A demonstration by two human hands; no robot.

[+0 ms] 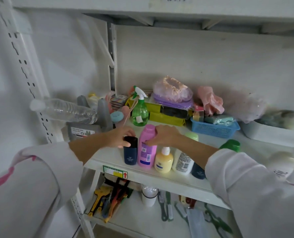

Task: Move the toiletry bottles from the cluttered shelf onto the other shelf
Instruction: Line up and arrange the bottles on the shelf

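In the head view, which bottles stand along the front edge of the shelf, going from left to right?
dark blue bottle → pink bottle → yellow pump bottle → white bottle. The left hand grips the first, the right hand the second.

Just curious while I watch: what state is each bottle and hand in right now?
left hand: grips the dark bottle's cap
dark bottle: upright, capped
right hand: grips the pink bottle
pink bottle: upright, capped
yellow pump bottle: upright, untouched
green spray bottle: upright, untouched
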